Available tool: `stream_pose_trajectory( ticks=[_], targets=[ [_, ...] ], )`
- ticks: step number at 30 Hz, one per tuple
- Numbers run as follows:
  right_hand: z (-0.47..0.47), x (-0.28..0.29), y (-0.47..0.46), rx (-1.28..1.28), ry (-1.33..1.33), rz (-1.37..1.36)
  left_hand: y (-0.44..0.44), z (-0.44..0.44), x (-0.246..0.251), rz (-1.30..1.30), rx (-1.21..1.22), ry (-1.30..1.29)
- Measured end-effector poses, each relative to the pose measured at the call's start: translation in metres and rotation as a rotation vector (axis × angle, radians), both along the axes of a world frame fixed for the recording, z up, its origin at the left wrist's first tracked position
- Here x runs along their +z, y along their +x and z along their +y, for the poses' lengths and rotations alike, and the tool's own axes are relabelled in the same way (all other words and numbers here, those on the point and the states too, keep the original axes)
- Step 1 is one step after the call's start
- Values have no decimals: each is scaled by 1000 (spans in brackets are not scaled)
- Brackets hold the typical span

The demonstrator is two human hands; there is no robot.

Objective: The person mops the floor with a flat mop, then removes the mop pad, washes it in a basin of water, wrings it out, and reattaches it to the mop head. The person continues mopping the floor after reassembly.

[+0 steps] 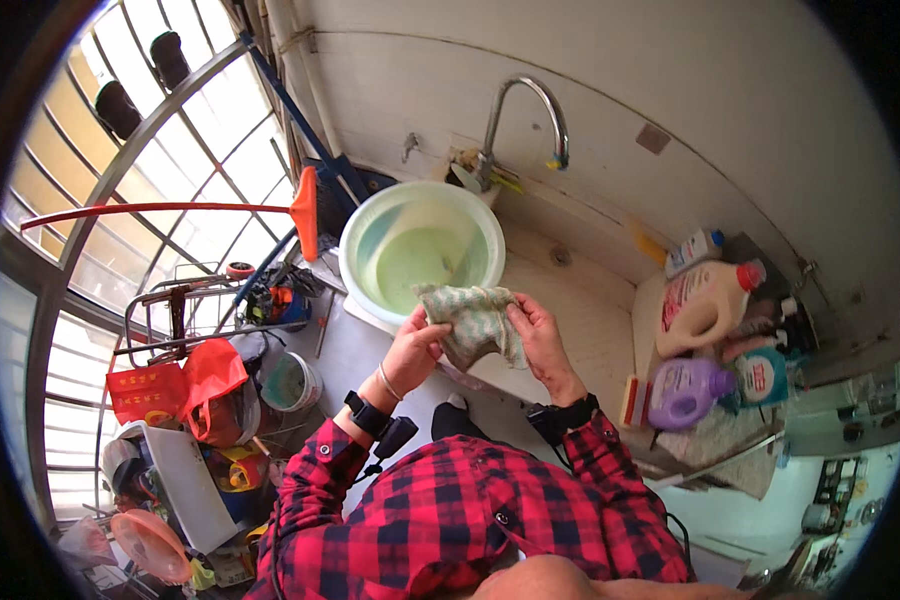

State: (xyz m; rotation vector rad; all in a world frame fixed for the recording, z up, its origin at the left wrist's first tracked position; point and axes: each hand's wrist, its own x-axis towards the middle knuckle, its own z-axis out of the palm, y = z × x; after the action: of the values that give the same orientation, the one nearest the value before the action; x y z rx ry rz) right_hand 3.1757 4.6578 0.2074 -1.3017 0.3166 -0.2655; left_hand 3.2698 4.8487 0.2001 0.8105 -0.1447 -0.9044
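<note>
A damp-looking green and white patterned cloth (474,324) is stretched between my two hands, over the near rim of a pale green plastic basin. My left hand (414,351) pinches its left edge between thumb and fingers. At the cloth's upper right corner, my right hand (538,336) grips the fabric. The round basin (351,259) stands at the left end of a stone laundry sink (570,281) and holds greenish liquid. A curved chrome faucet (525,82) rises behind the sink, its spout to the right of the basin.
Detergent bottles, among them a purple jug (682,390) and a beige jug (701,311), crowd the right ledge beside a red-edged brush (634,403). Left are an orange squeegee (305,214), a folded metal cart (154,319), a white bucket (307,382), red bags (214,371) and a barred window.
</note>
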Motion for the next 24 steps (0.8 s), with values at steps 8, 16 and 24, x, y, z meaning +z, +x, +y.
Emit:
stream_pose_trajectory(
  ticks=[8,16,24],
  targets=[
    [-64,-20,109,-8,-511,23,113,-19,-19,-1577,37,597],
    [-164,34,131,-710,-902,-251,116,53,-60,-1596,-181,804],
    [-116,93,186,-416,-753,31,137,74,-71,-1815,-417,600]
  ],
)
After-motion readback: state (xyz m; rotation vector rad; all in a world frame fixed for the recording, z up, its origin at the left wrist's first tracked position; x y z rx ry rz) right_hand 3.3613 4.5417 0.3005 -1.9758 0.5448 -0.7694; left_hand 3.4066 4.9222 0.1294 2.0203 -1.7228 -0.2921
